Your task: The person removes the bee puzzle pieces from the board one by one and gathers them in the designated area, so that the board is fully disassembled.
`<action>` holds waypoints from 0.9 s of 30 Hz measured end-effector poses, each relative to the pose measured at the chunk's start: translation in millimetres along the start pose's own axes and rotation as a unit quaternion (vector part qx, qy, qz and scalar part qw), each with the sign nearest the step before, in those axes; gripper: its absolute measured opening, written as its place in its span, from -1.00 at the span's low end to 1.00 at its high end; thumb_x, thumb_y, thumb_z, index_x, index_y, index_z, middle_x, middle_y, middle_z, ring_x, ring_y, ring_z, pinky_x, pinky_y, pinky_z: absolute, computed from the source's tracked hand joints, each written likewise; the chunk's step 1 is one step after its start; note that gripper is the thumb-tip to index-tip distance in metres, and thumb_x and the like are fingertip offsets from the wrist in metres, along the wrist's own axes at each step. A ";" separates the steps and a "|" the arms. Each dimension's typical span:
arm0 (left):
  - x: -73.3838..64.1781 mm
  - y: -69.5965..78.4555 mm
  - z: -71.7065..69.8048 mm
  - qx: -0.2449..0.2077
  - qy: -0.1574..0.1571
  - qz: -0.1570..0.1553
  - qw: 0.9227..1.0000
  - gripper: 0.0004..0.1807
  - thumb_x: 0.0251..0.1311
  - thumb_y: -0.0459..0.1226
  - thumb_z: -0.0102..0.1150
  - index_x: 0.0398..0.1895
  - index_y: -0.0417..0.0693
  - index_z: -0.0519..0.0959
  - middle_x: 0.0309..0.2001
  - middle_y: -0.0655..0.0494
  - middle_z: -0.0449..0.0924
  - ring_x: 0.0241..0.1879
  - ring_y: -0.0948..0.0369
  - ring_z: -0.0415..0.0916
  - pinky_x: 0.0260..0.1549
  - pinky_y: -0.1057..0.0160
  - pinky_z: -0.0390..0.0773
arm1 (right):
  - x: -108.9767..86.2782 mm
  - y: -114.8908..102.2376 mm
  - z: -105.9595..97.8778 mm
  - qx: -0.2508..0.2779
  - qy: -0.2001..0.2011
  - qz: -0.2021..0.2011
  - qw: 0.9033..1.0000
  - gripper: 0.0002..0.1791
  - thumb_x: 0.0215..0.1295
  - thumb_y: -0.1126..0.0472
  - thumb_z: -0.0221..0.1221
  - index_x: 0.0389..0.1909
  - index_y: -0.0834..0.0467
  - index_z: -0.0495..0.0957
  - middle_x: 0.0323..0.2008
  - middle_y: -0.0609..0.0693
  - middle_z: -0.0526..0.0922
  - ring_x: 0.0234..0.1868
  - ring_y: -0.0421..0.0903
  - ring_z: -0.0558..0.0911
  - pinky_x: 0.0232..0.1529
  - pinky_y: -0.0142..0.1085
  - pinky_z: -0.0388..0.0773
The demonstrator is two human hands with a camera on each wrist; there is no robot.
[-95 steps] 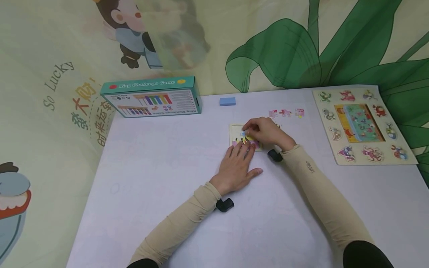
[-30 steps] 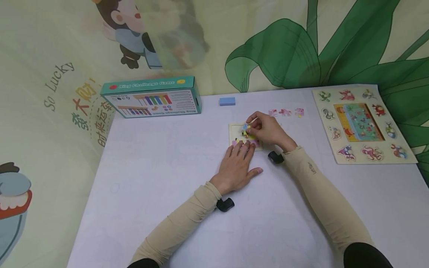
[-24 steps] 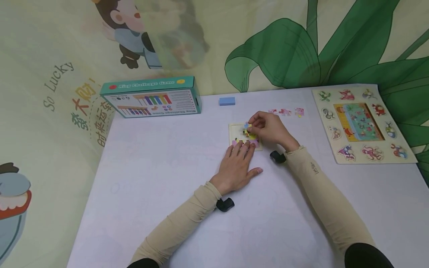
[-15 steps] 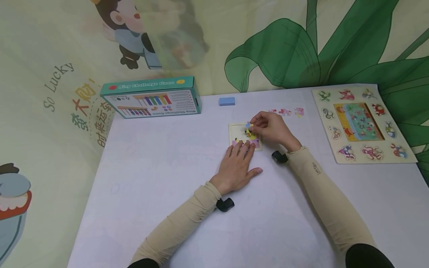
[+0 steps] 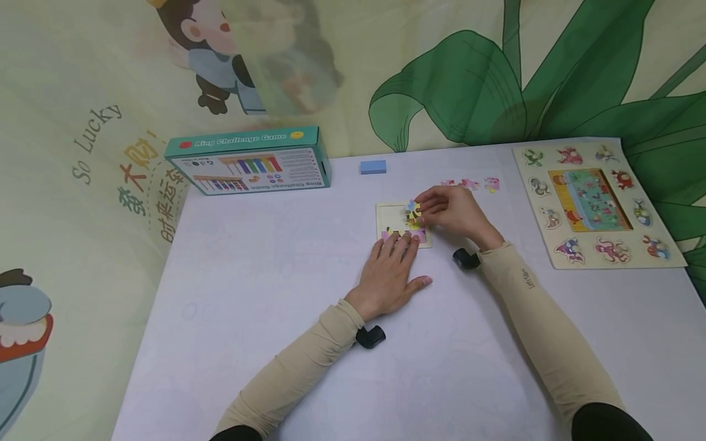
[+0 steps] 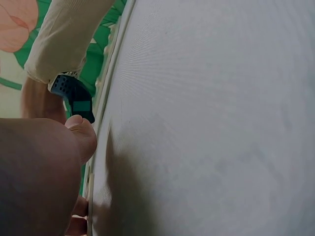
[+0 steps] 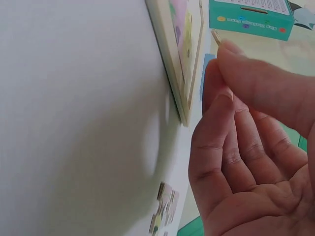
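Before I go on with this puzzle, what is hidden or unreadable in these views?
- Puzzle tray, head view: its near edge lies under the left hand and its right part behind the right hand; the picture is too small to read.
- Puzzle piece in the right hand's grip: only an edge shows in the right wrist view, the rest behind fingers.
- Left wrist view: mostly palm and table; the tray is barely seen.

my hands: two, left hand (image 5: 393, 274) and right hand (image 5: 453, 211) | puzzle tray (image 5: 384, 215): one | piece (image 5: 412, 207) I pinch: one | loose pink pieces (image 5: 469, 183) beyond the tray: three | blue block (image 5: 372, 166): one; game box (image 5: 250, 160): one; animal peg board (image 5: 595, 205): one
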State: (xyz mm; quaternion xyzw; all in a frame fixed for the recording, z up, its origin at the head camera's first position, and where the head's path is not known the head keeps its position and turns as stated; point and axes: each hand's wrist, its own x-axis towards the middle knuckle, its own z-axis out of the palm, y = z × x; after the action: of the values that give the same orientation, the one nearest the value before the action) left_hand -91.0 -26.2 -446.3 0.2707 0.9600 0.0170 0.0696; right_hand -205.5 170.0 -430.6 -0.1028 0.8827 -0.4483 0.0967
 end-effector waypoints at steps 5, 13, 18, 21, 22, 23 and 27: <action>0.6 0.9 -0.4 -0.001 -0.002 -0.001 1.000 -0.07 0.56 0.34 -0.23 0.73 -0.04 0.05 0.69 0.01 0.07 0.68 -0.02 -0.01 0.64 -0.08 0.05 | -3.6 3.0 -8.8 -0.009 0.007 -0.015 1.000 -0.60 0.20 0.35 0.53 0.06 0.24 0.72 -0.11 0.19 0.78 -0.11 0.05 0.75 -0.11 -0.47 0.59; -0.3 -0.2 -1.8 0.004 -0.003 -0.003 1.000 -0.07 0.57 0.34 -0.25 0.73 -0.06 0.06 0.69 -0.01 0.08 0.67 -0.03 0.01 0.63 -0.08 0.08 | -8.1 12.6 -27.7 -0.041 0.021 -0.048 0.998 -0.62 0.22 0.37 0.51 0.07 0.20 0.75 -0.12 0.18 0.78 -0.10 0.06 0.69 -0.14 -0.43 0.48; -0.1 -1.2 -2.7 -0.005 -0.001 -0.002 1.000 -0.08 0.57 0.33 -0.24 0.73 -0.07 0.05 0.69 -0.01 0.07 0.67 -0.03 0.00 0.63 -0.08 0.06 | -12.3 18.1 -41.7 -0.049 0.041 -0.030 0.998 -0.63 0.26 0.33 0.49 0.09 0.17 0.76 -0.04 0.17 0.77 -0.09 0.04 0.65 -0.22 -0.46 0.46; -0.8 -1.6 -2.4 -0.012 -0.001 -0.002 1.000 -0.08 0.58 0.32 -0.23 0.73 -0.08 0.04 0.69 -0.01 0.07 0.67 -0.03 -0.01 0.63 -0.09 0.05 | -15.5 20.9 -50.6 -0.052 0.047 -0.011 0.997 -0.63 0.31 0.29 0.47 0.13 0.13 0.75 -0.03 0.15 0.76 -0.08 0.02 0.61 -0.24 -0.42 0.45; -1.0 -1.7 -2.0 -0.015 0.000 -0.002 1.000 -0.08 0.58 0.32 -0.23 0.73 -0.08 0.05 0.69 -0.01 0.07 0.67 -0.03 0.00 0.63 -0.09 0.06 | -16.5 21.9 -53.5 -0.051 0.047 -0.002 0.998 -0.63 0.32 0.28 0.46 0.14 0.12 0.74 -0.02 0.15 0.75 -0.08 0.01 0.59 -0.24 -0.41 0.45; -1.2 -1.9 -1.7 -0.016 0.000 -0.003 1.000 -0.08 0.58 0.32 -0.23 0.73 -0.08 0.04 0.69 -0.01 0.07 0.67 -0.03 0.00 0.63 -0.09 0.05 | -17.5 23.1 -56.6 -0.051 0.047 0.006 0.998 -0.63 0.34 0.26 0.45 0.16 0.11 0.74 -0.01 0.14 0.73 -0.07 0.01 0.57 -0.23 -0.40 0.45; -1.8 -2.2 -0.3 -0.019 0.002 -0.003 1.000 -0.08 0.58 0.31 -0.22 0.73 -0.09 0.03 0.69 -0.02 0.08 0.67 -0.03 0.00 0.63 -0.09 0.06 | -21.2 29.3 -69.0 -0.051 0.050 0.031 0.997 -0.61 0.40 0.21 0.41 0.22 0.08 0.71 0.02 0.14 0.69 -0.04 0.01 0.52 -0.21 -0.39 0.45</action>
State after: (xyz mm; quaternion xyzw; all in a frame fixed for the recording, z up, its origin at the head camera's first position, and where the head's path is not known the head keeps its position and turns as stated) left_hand -90.7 -29.0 -446.0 0.2665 0.9604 0.0358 0.0731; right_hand -206.0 245.8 -412.7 -0.0575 0.9110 -0.4038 0.0613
